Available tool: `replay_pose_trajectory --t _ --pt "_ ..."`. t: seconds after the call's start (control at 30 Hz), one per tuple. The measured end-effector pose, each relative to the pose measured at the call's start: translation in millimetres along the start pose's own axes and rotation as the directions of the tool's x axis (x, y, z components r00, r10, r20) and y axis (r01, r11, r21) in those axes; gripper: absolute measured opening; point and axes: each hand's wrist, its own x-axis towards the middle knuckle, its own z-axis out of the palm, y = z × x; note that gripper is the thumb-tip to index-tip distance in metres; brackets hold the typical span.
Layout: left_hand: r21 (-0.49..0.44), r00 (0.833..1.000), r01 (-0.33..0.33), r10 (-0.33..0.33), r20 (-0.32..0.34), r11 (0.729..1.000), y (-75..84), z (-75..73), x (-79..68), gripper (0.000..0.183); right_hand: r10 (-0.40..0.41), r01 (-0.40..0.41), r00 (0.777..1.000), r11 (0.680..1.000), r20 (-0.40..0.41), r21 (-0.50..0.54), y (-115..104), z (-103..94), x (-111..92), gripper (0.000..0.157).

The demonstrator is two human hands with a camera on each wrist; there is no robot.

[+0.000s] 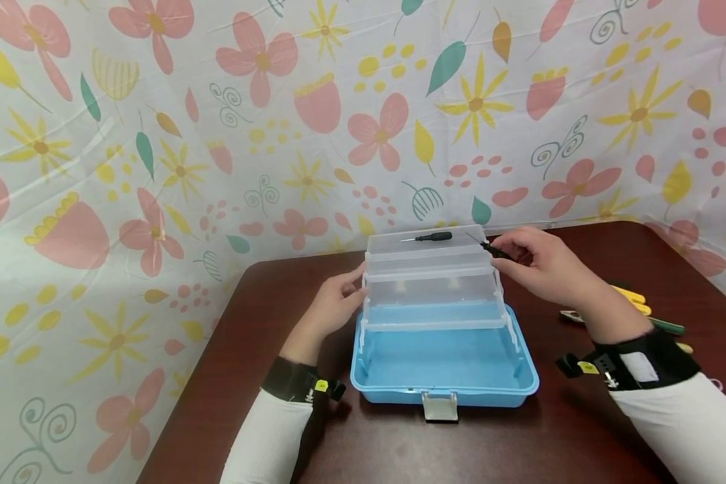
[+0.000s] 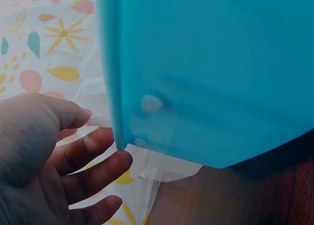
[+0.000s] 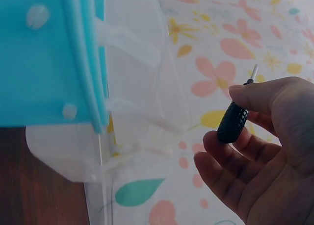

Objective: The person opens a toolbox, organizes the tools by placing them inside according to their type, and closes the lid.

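A blue toolbox (image 1: 441,353) stands with its lid up, its clear stepped trays (image 1: 432,290) raised toward the back. At their left side my left hand (image 1: 333,306) holds the tray edge between thumb and fingers; the left wrist view shows that hand (image 2: 64,161) beside the blue wall (image 2: 206,63). Over the back right corner, my right hand (image 1: 541,265) pinches a small black screwdriver (image 3: 233,121) by its handle, its thin metal shaft pointing away from the palm. Another black screwdriver (image 1: 433,236) lies in the rearmost tray.
Right of the toolbox, partly behind my right forearm, lie pliers (image 1: 571,316) and tools with yellow (image 1: 632,298) and green handles (image 1: 667,327). A flowered cloth (image 1: 314,168) hangs behind the brown table (image 1: 266,302). The toolbox latch (image 1: 439,407) hangs down in front.
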Motion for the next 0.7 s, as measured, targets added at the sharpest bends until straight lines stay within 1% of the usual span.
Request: replay_pose_trajectory --t 0.13,0.23,0.3,0.47,0.7 --pt "-0.011 1.0 0.001 -0.001 0.007 1.0 -1.2 -0.7 -0.2 0.057 -0.006 0.008 0.999 0.999 0.049 -0.031 -4.6 5.6 10.6 0.025" --pt "-0.016 1.0 0.001 -0.001 0.007 1.0 -1.1 -1.0 -0.1 0.057 -0.029 0.034 0.995 0.998 0.095 -0.056 -7.9 7.6 21.7 0.025" --pt "-0.015 1.0 0.005 -0.005 0.003 1.0 -0.7 -0.8 0.1 0.057 -0.056 0.066 0.99 0.995 0.128 -0.075 -10.6 7.4 30.1 0.025" --pt "-0.01 1.0 0.018 -0.018 -0.005 1.0 -1.0 -0.3 0.3 0.056 -0.11 0.134 0.97 0.986 0.216 -0.1 -19.0 5.8 52.3 0.028" --pt "-0.011 1.0 0.023 -0.023 -0.001 1.0 -3.1 0.1 1.2 0.056 -0.146 0.193 0.94 0.973 0.309 -0.129 -26.0 7.5 80.5 0.025"
